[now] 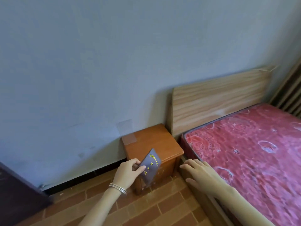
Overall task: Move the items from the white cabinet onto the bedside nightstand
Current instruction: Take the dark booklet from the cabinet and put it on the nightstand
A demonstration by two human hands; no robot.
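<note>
Above the nightstand (156, 141), our left hand (128, 172) pinches a grey booklet (150, 165). Our right hand (202, 173) hovers with fingers straight, holding nothing.

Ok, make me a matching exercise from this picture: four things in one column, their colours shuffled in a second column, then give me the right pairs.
Things
1. booklet
2. nightstand
3. mattress
4. headboard

Colours
A. pale wood with visible grain
B. greyish purple with yellow lettering
C. red with a pale pattern
D. orange-brown wood

Pairs: 1-B, 2-D, 3-C, 4-A
</note>
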